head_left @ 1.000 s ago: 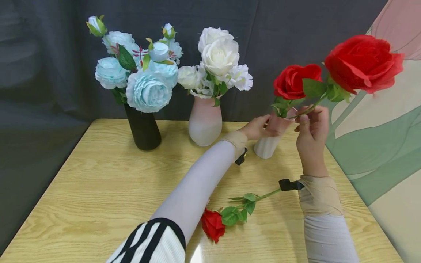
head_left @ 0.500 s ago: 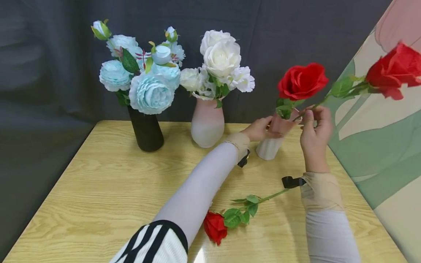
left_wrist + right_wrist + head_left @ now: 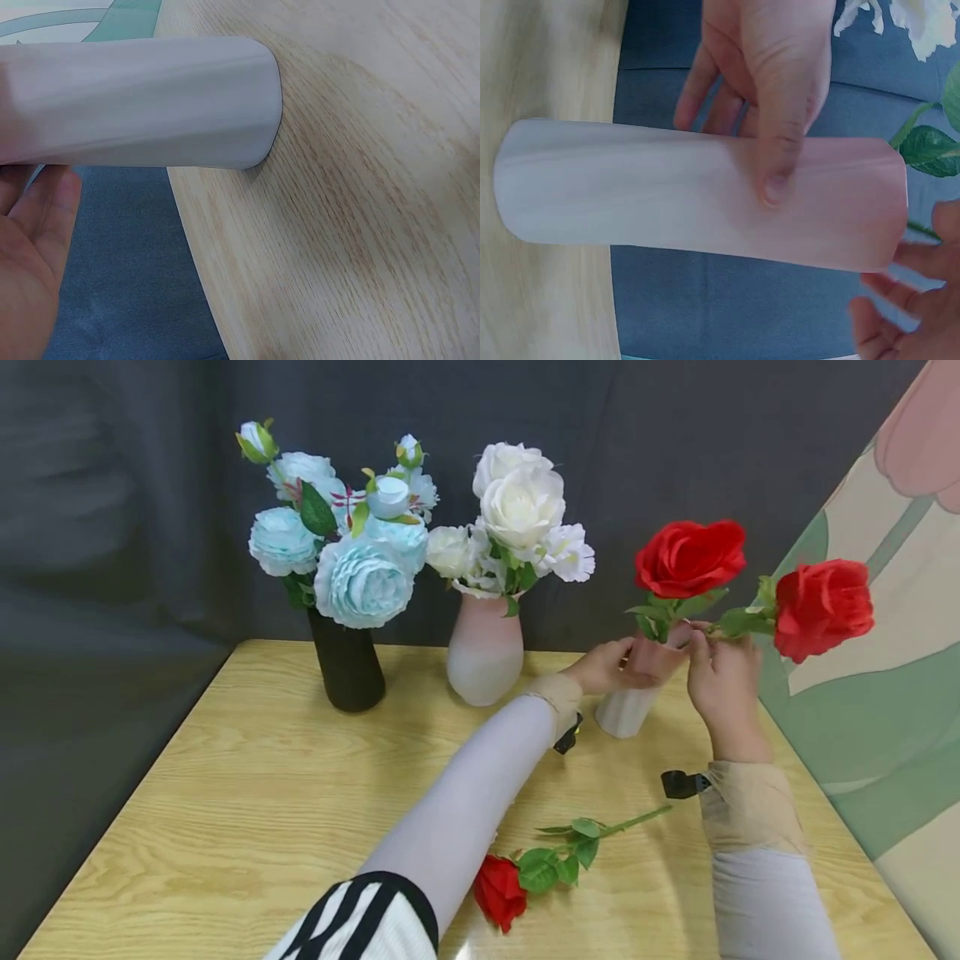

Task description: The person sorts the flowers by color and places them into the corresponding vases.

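My left hand (image 3: 603, 667) grips a ribbed pink-and-white vase (image 3: 622, 712) by its upper half, thumb across the front in the right wrist view. The vase leans right in the head view, its base on the table. One red rose (image 3: 692, 558) stands in it. At the rim, my right hand (image 3: 726, 689) pinches the stem of a second red rose (image 3: 825, 610), whose bloom tilts out to the right. Whether that stem's end is inside the vase is hidden. In the left wrist view, the vase (image 3: 165, 105) lies across the top, above my left fingers.
A third red rose (image 3: 500, 892) lies on the wooden table (image 3: 247, 810), between my forearms. Further back stand a black vase (image 3: 347, 664) of pale blue flowers and a pink-white vase (image 3: 486, 656) of white flowers. A dark curtain (image 3: 637, 435) hangs behind.
The held rose's bloom has swung outward to the right, then dropped lower and back nearer the vase. My right hand stays by the rim, and my left hand keeps gripping the vase.
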Motion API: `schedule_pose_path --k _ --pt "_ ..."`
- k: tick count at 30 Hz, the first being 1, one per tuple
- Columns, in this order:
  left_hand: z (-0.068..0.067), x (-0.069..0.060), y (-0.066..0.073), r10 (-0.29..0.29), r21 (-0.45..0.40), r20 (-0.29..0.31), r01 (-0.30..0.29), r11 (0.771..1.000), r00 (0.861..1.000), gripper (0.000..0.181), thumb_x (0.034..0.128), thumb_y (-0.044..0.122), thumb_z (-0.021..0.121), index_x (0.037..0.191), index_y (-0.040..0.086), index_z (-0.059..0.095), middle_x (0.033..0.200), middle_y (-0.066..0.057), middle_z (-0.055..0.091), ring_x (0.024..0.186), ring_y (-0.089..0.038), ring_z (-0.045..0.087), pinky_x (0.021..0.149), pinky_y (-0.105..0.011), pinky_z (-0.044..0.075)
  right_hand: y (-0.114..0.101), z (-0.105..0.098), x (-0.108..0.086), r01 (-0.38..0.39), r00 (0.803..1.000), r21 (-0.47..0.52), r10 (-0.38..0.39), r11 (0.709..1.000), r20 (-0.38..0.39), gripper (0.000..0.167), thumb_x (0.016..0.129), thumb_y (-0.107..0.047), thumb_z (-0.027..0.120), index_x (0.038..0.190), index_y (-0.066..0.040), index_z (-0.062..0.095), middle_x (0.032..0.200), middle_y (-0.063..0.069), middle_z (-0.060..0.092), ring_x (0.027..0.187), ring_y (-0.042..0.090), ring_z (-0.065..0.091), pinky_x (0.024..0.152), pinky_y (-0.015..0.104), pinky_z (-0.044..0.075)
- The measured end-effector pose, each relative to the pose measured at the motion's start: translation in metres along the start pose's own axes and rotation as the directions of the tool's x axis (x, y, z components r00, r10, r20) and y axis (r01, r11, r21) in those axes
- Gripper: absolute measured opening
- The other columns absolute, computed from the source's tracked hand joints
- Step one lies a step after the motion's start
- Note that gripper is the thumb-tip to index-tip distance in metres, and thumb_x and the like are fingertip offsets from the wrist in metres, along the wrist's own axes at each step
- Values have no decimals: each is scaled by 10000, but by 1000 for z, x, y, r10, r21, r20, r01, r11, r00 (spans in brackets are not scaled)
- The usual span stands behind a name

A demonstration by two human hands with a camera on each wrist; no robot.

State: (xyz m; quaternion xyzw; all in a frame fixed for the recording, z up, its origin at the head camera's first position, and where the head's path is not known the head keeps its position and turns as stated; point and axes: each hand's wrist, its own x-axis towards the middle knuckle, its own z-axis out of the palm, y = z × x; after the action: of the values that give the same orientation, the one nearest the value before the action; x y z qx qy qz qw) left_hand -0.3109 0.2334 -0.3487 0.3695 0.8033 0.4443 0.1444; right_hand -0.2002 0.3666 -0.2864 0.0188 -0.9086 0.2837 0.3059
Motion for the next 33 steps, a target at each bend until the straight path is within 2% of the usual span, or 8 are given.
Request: schedule_pose_path --k 7,10,13,14,17,21,26,33 --pt "1 0 1 -14 -3 -18 14 1000 1000 602 910 311 713 1414 86 474 1350 -54 600 1159 -106 585 859 -106 454 12 7 -7 -143 969 14 138 990 203 456 1060 -269 362 1163 169 437 1385 441 325 1372 608 196 1115 736 76" --pt "1 0 1 -19 0 -22 19 1000 1000 600 907 315 715 1409 85 481 1338 -57 611 1158 -111 592 853 -97 452 16 9 -12 -175 942 -14 172 984 287 577 1067 -331 339 1401 140 346 1417 481 272 1357 645 181 1068 784 68" --pt "0 0 1 -8 15 -24 8 1000 1000 580 907 316 714 1393 84 499 1335 -68 614 1163 -116 581 852 -88 430 18 8 -19 -171 910 -76 187 982 369 701 1065 -339 361 1498 174 161 1437 519 198 1344 663 152 1046 795 79" --pt "0 0 1 -5 16 -22 5 1000 1000 573 907 313 714 1388 85 502 1332 -67 614 1161 -113 577 851 -87 422 19 7 -22 -165 903 -96 189 982 387 728 1060 -322 380 1491 199 112 1423 528 209 1324 672 172 1038 797 102" --pt "0 -2 1 -5 9 -18 5 1000 1000 565 906 304 719 1380 84 505 1315 -63 615 1135 -98 565 841 -90 410 19 5 -33 -132 889 -130 175 983 423 666 1045 -270 450 1447 222 250 1368 507 314 1211 653 363 1008 746 276" --pt "2 -3 0 -15 -20 -17 15 1000 1000 577 898 297 731 1379 78 499 1284 -50 617 1082 -73 555 815 -93 412 17 4 -52 -76 870 -130 130 989 476 456 1020 -199 537 1299 162 539 1214 410 508 870 473 607 735 546 528" --pt "4 -1 -3 -10 -18 -18 9 1000 1000 576 900 291 730 1379 69 498 1280 -51 621 1069 -66 560 796 -85 421 16 9 -79 -7 805 -125 80 992 588 277 972 -137 622 1112 96 676 996 245 634 707 210 576 582 329 468" --pt "1 -2 -4 -13 2 -23 13 1000 1000 604 901 302 728 1403 71 483 1299 -50 618 1082 -73 567 801 -87 420 10 20 -108 13 701 -103 65 995 711 194 920 -97 678 1058 35 709 930 114 631 679 142 500 583 278 430"
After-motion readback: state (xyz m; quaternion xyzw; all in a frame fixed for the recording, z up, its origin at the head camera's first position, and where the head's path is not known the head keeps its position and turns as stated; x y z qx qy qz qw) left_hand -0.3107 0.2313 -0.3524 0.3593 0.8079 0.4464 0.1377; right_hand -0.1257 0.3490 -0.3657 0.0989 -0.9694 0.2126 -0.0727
